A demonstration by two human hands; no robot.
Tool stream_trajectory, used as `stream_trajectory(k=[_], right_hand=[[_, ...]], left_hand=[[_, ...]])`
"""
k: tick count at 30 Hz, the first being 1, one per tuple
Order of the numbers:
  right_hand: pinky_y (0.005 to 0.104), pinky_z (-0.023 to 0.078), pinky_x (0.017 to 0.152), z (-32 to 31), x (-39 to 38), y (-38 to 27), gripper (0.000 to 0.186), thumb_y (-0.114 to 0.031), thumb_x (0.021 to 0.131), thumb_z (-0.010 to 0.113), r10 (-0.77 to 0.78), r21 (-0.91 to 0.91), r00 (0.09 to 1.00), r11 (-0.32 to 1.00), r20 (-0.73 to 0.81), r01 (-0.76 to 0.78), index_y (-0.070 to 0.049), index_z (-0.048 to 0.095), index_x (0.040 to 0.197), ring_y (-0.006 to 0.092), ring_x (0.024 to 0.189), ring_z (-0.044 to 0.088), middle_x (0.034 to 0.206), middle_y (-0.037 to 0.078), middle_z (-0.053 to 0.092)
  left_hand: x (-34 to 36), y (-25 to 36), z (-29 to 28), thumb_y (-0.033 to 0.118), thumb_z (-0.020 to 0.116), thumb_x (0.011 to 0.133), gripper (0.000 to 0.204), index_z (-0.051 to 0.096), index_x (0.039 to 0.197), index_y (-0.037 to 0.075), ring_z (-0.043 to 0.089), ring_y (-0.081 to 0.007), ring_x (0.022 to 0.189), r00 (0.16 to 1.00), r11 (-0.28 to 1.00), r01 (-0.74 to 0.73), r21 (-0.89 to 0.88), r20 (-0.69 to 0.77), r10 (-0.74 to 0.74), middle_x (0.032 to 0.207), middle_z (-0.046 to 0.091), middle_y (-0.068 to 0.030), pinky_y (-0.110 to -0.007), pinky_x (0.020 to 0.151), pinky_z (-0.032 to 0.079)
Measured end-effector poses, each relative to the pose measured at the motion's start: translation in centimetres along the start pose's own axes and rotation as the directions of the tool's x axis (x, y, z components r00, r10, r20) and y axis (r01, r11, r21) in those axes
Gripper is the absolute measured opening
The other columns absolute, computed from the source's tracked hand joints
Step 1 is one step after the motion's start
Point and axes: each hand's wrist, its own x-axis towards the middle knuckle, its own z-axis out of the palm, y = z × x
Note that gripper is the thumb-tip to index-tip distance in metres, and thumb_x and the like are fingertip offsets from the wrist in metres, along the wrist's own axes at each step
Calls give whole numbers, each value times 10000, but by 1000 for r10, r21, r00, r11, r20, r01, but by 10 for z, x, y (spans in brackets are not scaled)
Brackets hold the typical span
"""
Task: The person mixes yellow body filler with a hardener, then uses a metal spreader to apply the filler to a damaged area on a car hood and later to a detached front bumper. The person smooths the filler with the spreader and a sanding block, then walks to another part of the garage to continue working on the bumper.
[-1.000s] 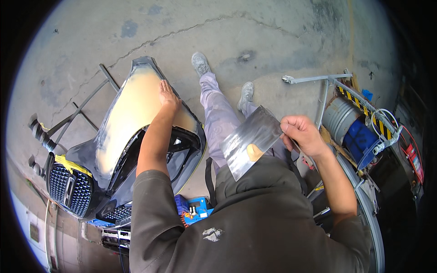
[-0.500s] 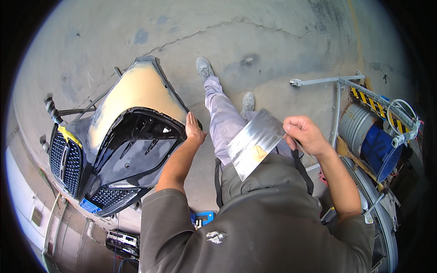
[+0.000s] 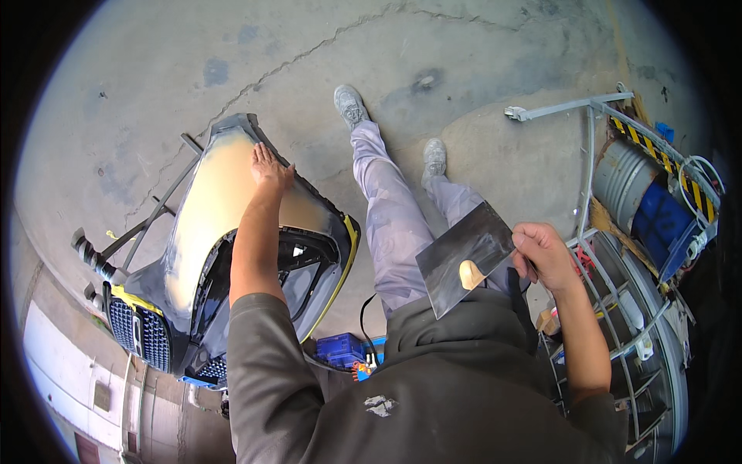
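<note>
On a stand to my left rests a car bumper [image 3: 340, 267], dark, with a honeycomb grille [image 3: 139, 334]. A broad beige filler patch [image 3: 212, 185] covers its upper surface. My left hand [image 3: 270, 166] lies with outstretched fingers on that surface, near its far right edge. In front of my waist, my right hand [image 3: 541, 255] pinches the corner of a thin rectangular metal sheet [image 3: 448, 251]. A dab of yellowish putty [image 3: 470, 274] sits on the sheet. Whether anything else is inside the right hand's curled fingers is hidden.
At the right stand a metal frame cart [image 3: 591, 170], a grey ribbed drum [image 3: 618, 170] and a blue drum [image 3: 661, 216]. A blue box [image 3: 340, 350] is on the floor beside my left hip. Stand bars [image 3: 147, 224] jut out left of the bumper.
My left hand has moved from the bumper's right edge up and left onto its filler-coated surface. The bumper now sits at a different angle. The metal sheet has shifted right and looks darker.
</note>
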Motion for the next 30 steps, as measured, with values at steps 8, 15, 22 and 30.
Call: stream_trajectory(k=[8, 15, 22, 30], right_hand=[[239, 419, 541, 46, 43, -67, 269, -137, 1070, 537, 21, 100, 1000, 995, -20, -19, -17, 606, 839, 84, 502, 527, 628, 13, 577], [250, 428, 536, 73, 50, -105, 281, -136, 1071, 541, 77, 70, 996, 995, -34, -74, -13, 601, 826, 93, 508, 541, 644, 6, 572], [242, 387, 482, 95, 30, -149, 305, -204, 1075, 556, 2, -87, 999, 996, -33, -5, -47, 589, 816, 84, 475, 511, 600, 23, 584], [245, 392, 499, 103, 11, -165, 306, -226, 1074, 560, -107, -178, 992, 977, 72, 119, -53, 586, 823, 81, 494, 511, 604, 25, 599]], left_hand=[[105, -62, -21, 662, 374, 996, 961, 156, 1640, -18, 46, -290, 1617, 995, 997, -10, -78, 95, 18, 1737, 103, -169, -409, 1299, 32], [132, -100, -20, 653, 362, 1015, 919, 228, 1624, -22, 112, -291, 1608, 999, 967, 22, -253, -32, -31, 1723, 173, -171, -403, 1298, 86], [86, -125, -26, 610, 355, 1035, 884, 189, 1634, -19, 86, -286, 1613, 998, 958, -32, -287, -64, 14, 1736, 132, -153, -411, 1300, 68], [9, -128, -14, 630, 268, 1044, 888, 144, 1642, -15, 48, -283, 1616, 994, 946, 2, -323, -102, -37, 1742, 102, -144, -413, 1301, 40]])
